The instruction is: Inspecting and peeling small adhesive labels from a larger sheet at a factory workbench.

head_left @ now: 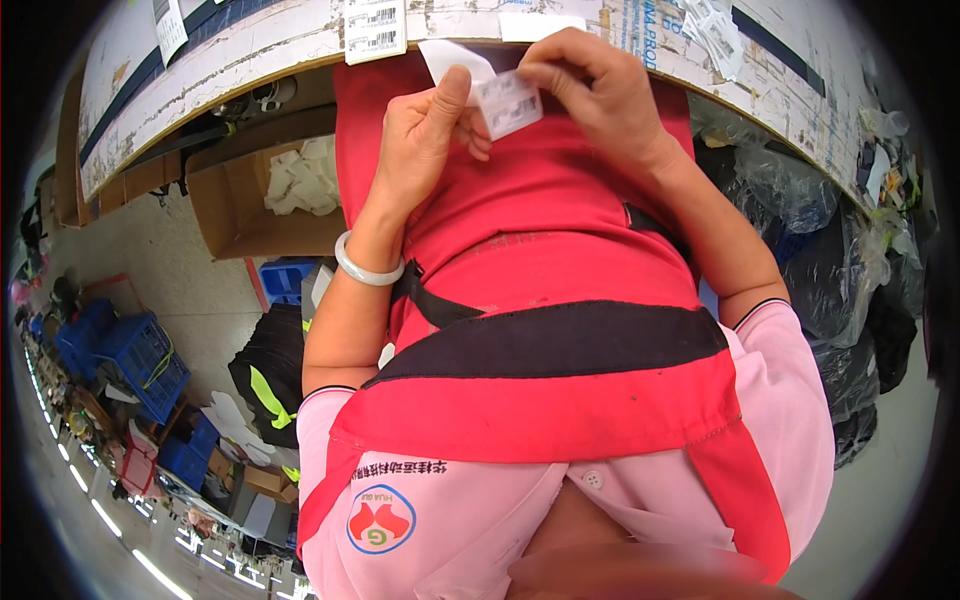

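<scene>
Close to the table's near edge, my left hand [428, 132] pinches a small strip of white printed labels [508, 108] between thumb and fingers. A white blank flap of paper [453, 62] sticks up behind the strip, beside my left thumb. At the strip's upper right corner, my right hand [598, 92] is closed in a pinch, thumb against forefinger. Whether it grips the strip itself or a single label peeling off it I cannot make out. The strip is slightly blurred and hangs over the red apron [530, 200] on my lap.
More label sheets [375, 28] lie on the worn white tabletop [270, 50], with loose label pieces [712, 40] at the right. Under the table stands a cardboard box [225, 205] holding white scraps. Blue crates [145, 365] are at the left, dark plastic bags [825, 280] at the right.
</scene>
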The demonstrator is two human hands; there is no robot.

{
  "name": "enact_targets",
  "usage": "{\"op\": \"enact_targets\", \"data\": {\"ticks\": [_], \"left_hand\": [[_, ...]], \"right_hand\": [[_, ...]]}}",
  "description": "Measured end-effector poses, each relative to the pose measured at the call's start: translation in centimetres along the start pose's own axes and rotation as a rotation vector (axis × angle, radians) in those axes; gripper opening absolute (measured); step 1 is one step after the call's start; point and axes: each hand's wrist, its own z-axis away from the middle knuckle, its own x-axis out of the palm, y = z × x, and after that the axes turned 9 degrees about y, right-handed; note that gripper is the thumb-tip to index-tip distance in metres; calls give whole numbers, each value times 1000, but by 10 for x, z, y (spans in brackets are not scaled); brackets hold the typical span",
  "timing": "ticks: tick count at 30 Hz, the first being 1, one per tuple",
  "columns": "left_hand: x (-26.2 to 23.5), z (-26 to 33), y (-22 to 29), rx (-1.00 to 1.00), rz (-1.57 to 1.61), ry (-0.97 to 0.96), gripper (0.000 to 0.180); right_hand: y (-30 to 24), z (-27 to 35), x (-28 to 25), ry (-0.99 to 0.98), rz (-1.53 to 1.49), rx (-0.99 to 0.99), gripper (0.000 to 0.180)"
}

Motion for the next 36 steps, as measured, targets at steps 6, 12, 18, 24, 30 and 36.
{"op": "enact_targets", "data": {"ticks": [6,12,18,24,30,36], "left_hand": [[4,4,0,1,-1,43,57],[4,2,-2,17,-50,45,52],[2,1,-6,37,-98,46,48],[4,1,-6,27,-87,47,47],[3,1,-7,19,-98,46,46],[5,2,-6,15,-75,50,45]], "right_hand": [[3,-35,-31,-2,-58,413,11],[19,-50,-40,-154,-128,577,14],[12,-57,-36,-155,-83,606,15],[20,-61,-38,-192,-63,588,15],[19,-62,-37,-200,-56,580,15],[20,-64,-36,-206,-52,596,16]]}}
